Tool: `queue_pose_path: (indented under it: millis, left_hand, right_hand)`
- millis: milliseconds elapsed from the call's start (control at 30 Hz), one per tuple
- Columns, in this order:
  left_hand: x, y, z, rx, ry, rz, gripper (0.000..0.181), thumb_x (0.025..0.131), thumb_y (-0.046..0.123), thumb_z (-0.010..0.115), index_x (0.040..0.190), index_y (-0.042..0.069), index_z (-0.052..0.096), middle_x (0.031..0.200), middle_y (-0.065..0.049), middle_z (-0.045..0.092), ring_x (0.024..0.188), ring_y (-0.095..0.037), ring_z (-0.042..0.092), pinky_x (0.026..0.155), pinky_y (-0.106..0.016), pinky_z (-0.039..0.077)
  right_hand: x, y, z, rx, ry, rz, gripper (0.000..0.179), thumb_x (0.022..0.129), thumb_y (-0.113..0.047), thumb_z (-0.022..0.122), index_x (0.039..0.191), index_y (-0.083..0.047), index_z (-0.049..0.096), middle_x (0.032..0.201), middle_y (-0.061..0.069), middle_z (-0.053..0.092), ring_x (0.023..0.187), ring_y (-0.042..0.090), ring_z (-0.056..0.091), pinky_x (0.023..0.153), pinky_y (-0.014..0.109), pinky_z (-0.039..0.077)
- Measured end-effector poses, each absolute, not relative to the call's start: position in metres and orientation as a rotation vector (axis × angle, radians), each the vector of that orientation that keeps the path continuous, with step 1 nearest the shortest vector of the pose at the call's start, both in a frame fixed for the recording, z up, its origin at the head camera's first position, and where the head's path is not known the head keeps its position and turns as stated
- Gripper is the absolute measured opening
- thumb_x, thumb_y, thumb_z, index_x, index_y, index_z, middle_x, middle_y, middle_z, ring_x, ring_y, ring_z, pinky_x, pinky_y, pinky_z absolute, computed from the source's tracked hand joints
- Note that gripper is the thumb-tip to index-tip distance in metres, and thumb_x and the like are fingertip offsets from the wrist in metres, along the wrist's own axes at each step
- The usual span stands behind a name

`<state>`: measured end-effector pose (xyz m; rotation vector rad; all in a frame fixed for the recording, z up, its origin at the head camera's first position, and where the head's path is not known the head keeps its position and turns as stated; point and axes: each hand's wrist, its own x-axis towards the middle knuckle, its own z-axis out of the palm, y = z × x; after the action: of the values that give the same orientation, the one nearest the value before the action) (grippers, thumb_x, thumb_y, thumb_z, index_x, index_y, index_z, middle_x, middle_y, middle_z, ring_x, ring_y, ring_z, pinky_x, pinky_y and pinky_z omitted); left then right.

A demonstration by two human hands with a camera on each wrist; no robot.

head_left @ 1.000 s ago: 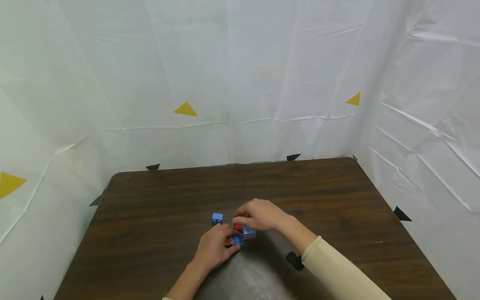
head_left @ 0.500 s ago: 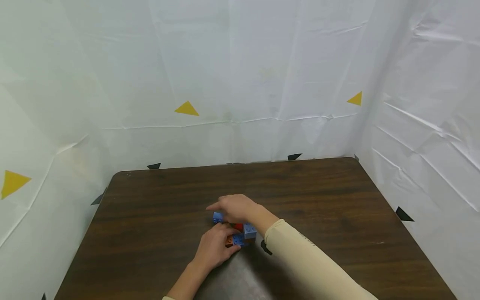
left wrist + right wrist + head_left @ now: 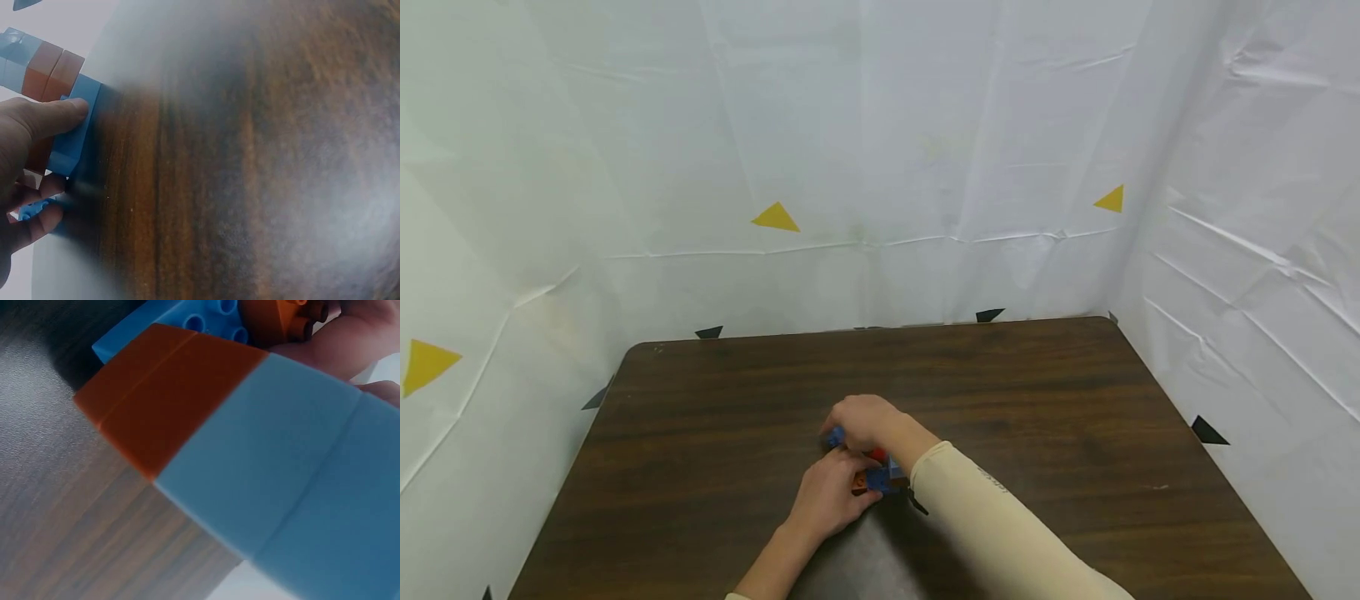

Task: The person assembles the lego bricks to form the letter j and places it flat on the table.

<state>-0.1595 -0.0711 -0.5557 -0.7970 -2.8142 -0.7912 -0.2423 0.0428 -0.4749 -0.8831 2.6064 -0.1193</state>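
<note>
In the head view, my left hand (image 3: pixel 831 487) holds a small build of toy building bricks (image 3: pixel 877 480) on the table. Its thumb presses a blue base brick (image 3: pixel 76 131) in the left wrist view, with fingers on the far side. Stacked orange bricks (image 3: pixel 181 387) and light blue bricks (image 3: pixel 269 456) rise from the build in the right wrist view. A red brick (image 3: pixel 877 455) shows behind. Reaching across the build, my right hand (image 3: pixel 868 423) pinches a separate blue brick (image 3: pixel 836 437) just beyond the left hand; its fingertips are partly hidden.
The dark wood-grain table (image 3: pixel 700 433) lies under everything. White sheeting (image 3: pixel 880 150) with yellow and black triangles hangs behind and at both sides. My right sleeve (image 3: pixel 1000 525) passes close by the build's right side.
My right hand has moved left from above the build to the separate blue brick, and its fingers have come down around it. The left hand has kept its place on the build.
</note>
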Motion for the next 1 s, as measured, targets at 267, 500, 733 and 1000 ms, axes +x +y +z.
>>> queue_pose_path:
  millis: [267, 500, 733, 1000]
  left_hand:
    - [-0.16, -0.069, -0.557, -0.803, -2.798, -0.767, 0.036, 0.073, 0.037, 0.086, 0.104, 0.02, 0.075, 0.104, 0.009, 0.066, 0.094, -0.012, 0.058, 0.078, -0.034, 0.051]
    - [-0.161, -0.069, -0.557, -0.801, -2.783, -0.759, 0.036, 0.072, 0.036, 0.087, 0.102, 0.02, 0.076, 0.096, 0.011, 0.065, 0.087, -0.008, 0.055, 0.073, -0.031, 0.05]
    - [-0.162, -0.07, -0.556, -0.785, -2.815, -0.764, 0.036, 0.073, 0.038, 0.087, 0.103, 0.021, 0.075, 0.092, 0.011, 0.063, 0.078, -0.006, 0.048, 0.066, -0.026, 0.045]
    - [-0.162, -0.069, -0.555, -0.789, -2.826, -0.773, 0.037, 0.074, 0.04, 0.085, 0.104, 0.021, 0.075, 0.093, 0.012, 0.063, 0.078, -0.006, 0.047, 0.065, -0.025, 0.044]
  right_hand:
    - [-0.246, 0.057, -0.473, -0.875, 2.641, -0.242, 0.036, 0.088, -0.006, 0.068, 0.121, -0.022, 0.07, 0.128, -0.001, 0.058, 0.117, 0.021, 0.056, 0.094, 0.034, 0.047]
    - [-0.243, 0.082, -0.464, -0.863, 2.683, -0.604, 0.038, 0.09, -0.017, 0.069, 0.128, -0.014, 0.064, 0.127, 0.001, 0.061, 0.112, 0.019, 0.058, 0.092, 0.035, 0.048]
    - [-0.232, 0.116, -0.458, -0.789, 2.564, -1.156, 0.032, 0.094, -0.013, 0.065, 0.126, -0.012, 0.065, 0.123, 0.004, 0.062, 0.097, 0.017, 0.064, 0.081, 0.035, 0.053]
    - [-0.216, 0.147, -0.454, -0.623, 2.31, -1.609, 0.038, 0.091, -0.013, 0.071, 0.126, -0.003, 0.062, 0.113, 0.014, 0.067, 0.088, 0.022, 0.068, 0.079, 0.036, 0.054]
